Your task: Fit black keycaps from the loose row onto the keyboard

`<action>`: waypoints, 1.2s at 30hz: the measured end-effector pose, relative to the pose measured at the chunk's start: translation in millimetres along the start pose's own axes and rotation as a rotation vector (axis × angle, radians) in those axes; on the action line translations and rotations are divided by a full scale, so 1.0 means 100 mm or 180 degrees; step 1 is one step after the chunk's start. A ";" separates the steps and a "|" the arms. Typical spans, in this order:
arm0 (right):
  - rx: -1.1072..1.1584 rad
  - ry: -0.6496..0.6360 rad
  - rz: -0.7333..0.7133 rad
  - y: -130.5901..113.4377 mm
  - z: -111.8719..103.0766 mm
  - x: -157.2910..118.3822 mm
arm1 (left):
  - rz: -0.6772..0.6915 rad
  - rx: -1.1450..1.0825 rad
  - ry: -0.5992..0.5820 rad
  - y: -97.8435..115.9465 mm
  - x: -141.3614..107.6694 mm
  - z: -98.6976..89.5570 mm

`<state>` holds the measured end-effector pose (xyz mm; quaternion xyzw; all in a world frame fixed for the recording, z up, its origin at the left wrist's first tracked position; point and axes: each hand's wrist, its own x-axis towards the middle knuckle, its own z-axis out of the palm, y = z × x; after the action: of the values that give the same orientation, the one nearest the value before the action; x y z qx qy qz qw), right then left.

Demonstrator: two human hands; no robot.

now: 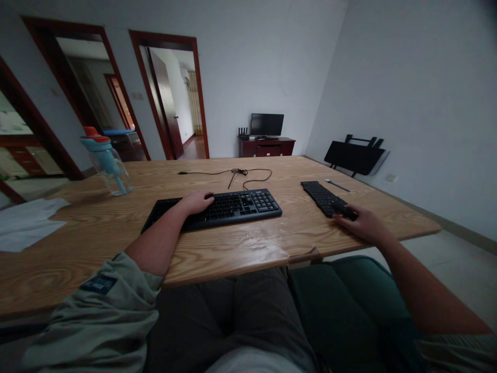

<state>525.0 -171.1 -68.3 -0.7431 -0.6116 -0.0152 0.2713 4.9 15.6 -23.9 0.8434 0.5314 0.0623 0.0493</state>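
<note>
On the counter (221, 254), the big keyboard (240, 207) lies partly under the left hand (196, 203), whose fingers I cannot tell to be gripping or loose; the right hand's (365, 223) fingers grasp a dark piece (342, 208) at the small keyboard's (319, 197) near end. Handling seems under way, the cord (239, 171) bunched beyond; what is finished or left is unclear.

Under my left hand (196, 203), the keyboard (243, 206) is showing black; my right hand (363, 224) is holding a black object (347, 211). Beneath both, the tabletop (221, 251) is displaying brown wood grain. Beyond my left hand, a clear bottle (112, 168) is bearing a red lid (96, 135).
</note>
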 end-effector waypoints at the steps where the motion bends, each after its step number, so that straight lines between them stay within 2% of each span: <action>1: 0.0004 -0.0013 -0.0002 -0.03 -0.01 -0.01 | -0.0007 0.0006 -0.0008 0.00 0.00 0.00; 7: -0.0122 -0.0130 0.0253 -0.12 -0.03 0.01 | -0.0029 0.0035 -0.0022 -0.01 0.01 0.00; 22: -0.0176 -0.0045 0.0228 -0.11 -0.02 0.02 | -0.0051 0.0030 -0.0010 0.03 -0.01 -0.02; 25: 0.0001 0.0144 0.0235 -0.10 -0.03 -0.04 | -0.0024 0.0015 0.0019 0.02 -0.01 -0.01; 28: 0.0365 0.0544 0.0083 -0.13 -0.09 -0.07 | -0.0057 0.0004 0.0012 0.01 -0.01 0.01; 30: 0.0801 0.0845 -0.0022 -0.26 -0.18 -0.04 | -0.0070 0.0006 0.0011 0.02 -0.01 0.01; 32: 0.1479 0.0995 -0.0122 -0.55 -0.29 0.05 | -0.0061 0.0006 0.0031 0.02 -0.02 0.01; 33: 0.1926 0.1060 -0.0175 -0.75 -0.33 0.12 | -0.0052 0.0002 0.0041 0.02 -0.02 0.01; 34: 0.2278 0.0913 -0.0320 -0.98 -0.36 0.20 | -0.0049 -0.0006 0.0048 0.02 -0.02 0.01; 36: 0.2584 0.0744 -0.0668 -1.47 -0.36 0.39 | -0.0066 -0.0020 0.0042 0.02 -0.03 0.01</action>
<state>411.4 -135.6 33.0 -0.5032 -0.6053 0.1149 0.6059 6.0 12.2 -24.5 0.8373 0.5402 0.0691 0.0491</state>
